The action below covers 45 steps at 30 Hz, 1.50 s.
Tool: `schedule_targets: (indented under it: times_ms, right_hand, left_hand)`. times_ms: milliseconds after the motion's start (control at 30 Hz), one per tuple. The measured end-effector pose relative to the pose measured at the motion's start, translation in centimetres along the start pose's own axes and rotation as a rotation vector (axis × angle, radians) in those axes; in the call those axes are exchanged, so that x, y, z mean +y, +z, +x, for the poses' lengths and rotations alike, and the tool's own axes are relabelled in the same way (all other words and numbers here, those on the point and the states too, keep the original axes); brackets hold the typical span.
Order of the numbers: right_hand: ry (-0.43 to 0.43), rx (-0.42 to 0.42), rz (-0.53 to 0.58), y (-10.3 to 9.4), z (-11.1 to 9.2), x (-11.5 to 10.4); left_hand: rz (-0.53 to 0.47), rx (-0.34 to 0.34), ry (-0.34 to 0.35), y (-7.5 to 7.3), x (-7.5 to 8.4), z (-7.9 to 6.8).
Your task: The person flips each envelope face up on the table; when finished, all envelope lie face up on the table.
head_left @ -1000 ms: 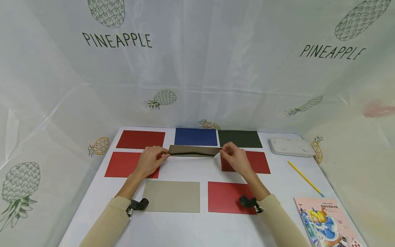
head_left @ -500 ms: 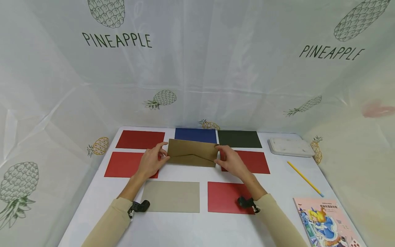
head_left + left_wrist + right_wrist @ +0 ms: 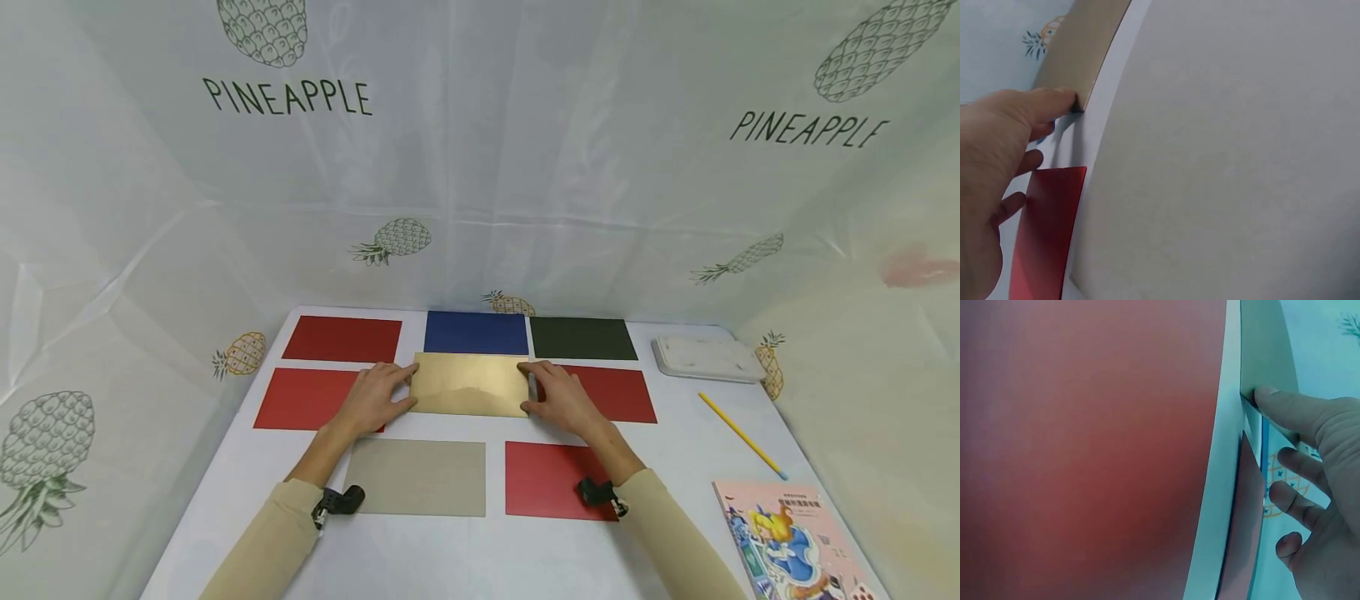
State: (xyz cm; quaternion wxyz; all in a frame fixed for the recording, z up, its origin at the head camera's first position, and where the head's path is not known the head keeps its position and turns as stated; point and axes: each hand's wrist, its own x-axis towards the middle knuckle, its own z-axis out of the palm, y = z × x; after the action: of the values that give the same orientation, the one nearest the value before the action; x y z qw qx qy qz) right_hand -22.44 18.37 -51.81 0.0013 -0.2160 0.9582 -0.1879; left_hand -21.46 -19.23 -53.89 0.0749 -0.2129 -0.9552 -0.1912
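Observation:
A shiny gold card sits low over the white table, just in front of the blue card. My left hand holds its left side, thumb at the near corner and index finger at the far one. Its right side is held the same way by my right hand. In the left wrist view the thumb meets the card's near corner, with the other fingers partly behind it. The right wrist view has the right thumb on the opposite near corner.
Red cards lie beside both hands. A dark red card and a dark green card are behind. Nearer are a beige card and another red card. On the right are a white case, yellow pencil and pink book.
The gold card has tipped from nearly edge-on to facing up and come down toward the table. Both hands have moved slightly nearer with it, still at its sides.

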Motion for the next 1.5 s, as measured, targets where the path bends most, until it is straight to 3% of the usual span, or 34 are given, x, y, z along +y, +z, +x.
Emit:
schedule_targets:
  times_ms: [200,400,867,1500]
  right_hand:
    - [0.008,-0.026,-0.018,0.0,0.06,0.22]
    - [0.024,-0.06,0.009,0.03,0.09,0.49]
    - [-0.035,-0.06,0.031,0.17,0.06,0.83]
    - [-0.093,-0.031,0.024,0.33,-0.49,0.78]
  left_hand:
    - [0.05,-0.032,0.009,0.0,0.33,0.16]
    - [0.07,-0.016,0.036,0.32,0.37,-0.03]
    - [0.109,-0.01,0.071,0.32,0.27,-0.19]
    - [0.048,-0.029,0.082,0.07,0.5,-0.6]
